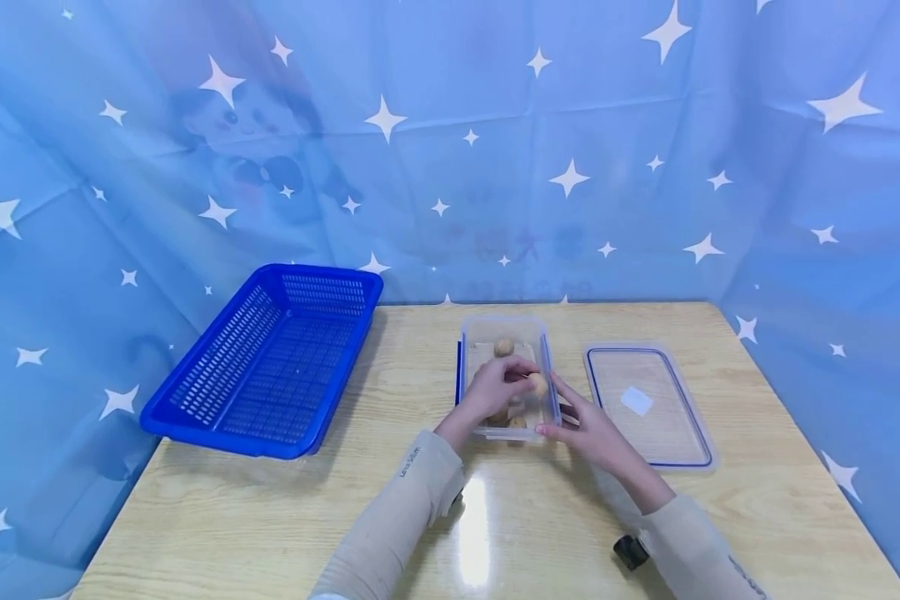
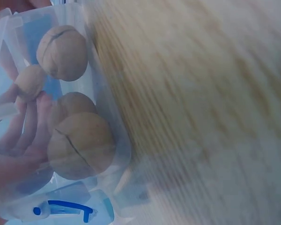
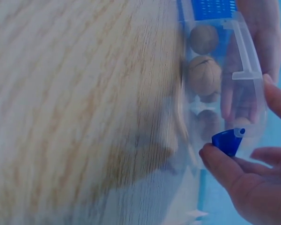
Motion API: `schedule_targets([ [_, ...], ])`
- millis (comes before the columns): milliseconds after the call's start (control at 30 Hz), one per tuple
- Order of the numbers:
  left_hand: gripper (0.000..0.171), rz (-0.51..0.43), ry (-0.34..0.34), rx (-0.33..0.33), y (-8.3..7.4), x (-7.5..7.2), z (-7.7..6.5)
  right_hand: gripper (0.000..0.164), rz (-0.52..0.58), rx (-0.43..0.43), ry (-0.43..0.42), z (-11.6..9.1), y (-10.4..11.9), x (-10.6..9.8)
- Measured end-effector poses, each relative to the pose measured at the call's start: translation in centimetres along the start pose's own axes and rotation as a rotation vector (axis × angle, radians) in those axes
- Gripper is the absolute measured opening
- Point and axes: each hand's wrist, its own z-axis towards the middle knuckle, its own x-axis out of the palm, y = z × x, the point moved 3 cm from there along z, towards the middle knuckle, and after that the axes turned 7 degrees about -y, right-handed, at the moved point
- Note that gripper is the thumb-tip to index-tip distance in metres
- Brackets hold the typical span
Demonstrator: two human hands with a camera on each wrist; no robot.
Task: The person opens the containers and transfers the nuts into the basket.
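Note:
A clear plastic box (image 1: 504,322) stands on the table and has several walnuts in it. My left hand (image 1: 489,392) reaches into the box from above and pinches one walnut (image 1: 537,385) near the right wall. Another walnut (image 1: 504,347) lies toward the back of the box, and more sit at the near end, such as the cracked walnut (image 2: 82,146) seen through the wall in the left wrist view. My right hand (image 1: 594,429) grips the box's near right corner. In the right wrist view its fingers touch the wall beside a blue latch (image 3: 227,141).
To the left is a blue plastic basket (image 1: 311,454) with slotted sides. A clear lid (image 1: 663,421) with a blue seal and a white label lies flat right of the box. Behind the wooden table (image 1: 240,533) hangs a blue star-patterned curtain (image 1: 450,167).

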Motion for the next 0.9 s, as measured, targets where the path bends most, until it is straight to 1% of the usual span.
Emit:
schedule_targets([
  [100, 0.026, -0.029, -0.031, 0.019, 0.2, 0.0, 0.0, 0.089, 0.005, 0.008, 0.004, -0.1, 0.0, 0.1],
  [233, 0.027, -0.077, -0.109, 0.032, 0.3, -0.3, 0.1, 0.089, 0.011, 0.016, 0.008, -0.1, 0.1, 0.0],
  [400, 0.029, -0.216, -0.188, 0.032, 0.2, -0.8, 0.3, 0.091, 0.013, 0.019, 0.004, -0.1, 0.0, 0.0],
  [467, 0.030, -0.287, -0.200, 0.019, 0.1, -1.1, 0.3, 0.091, 0.006, 0.017, 0.009, 0.0, 0.0, 0.1],
  [533, 0.032, -0.333, -0.207, 0.010, 0.0, -1.4, 0.3, 0.091, -0.003, 0.015, 0.015, 0.0, 0.0, 0.1],
  [667, 0.033, -0.368, -0.212, 0.007, -0.9, -2.5, 0.6, 0.091, -0.012, 0.027, 0.013, -0.1, 0.2, 0.0],
  [733, 0.034, -0.370, -0.224, 0.003, -1.4, -3.1, 0.8, 0.091, -0.014, 0.029, 0.009, -0.1, 0.2, -0.1],
  [833, 0.034, -0.397, -0.248, 0.002, -2.2, -4.2, 1.2, 0.091, -0.014, 0.023, 0.012, 0.0, 0.2, -0.2],
  [900, 0.034, -0.406, -0.266, 0.010, -2.6, -4.9, 1.4, 0.091, -0.014, 0.018, 0.014, 0.0, 0.1, -0.2],
])
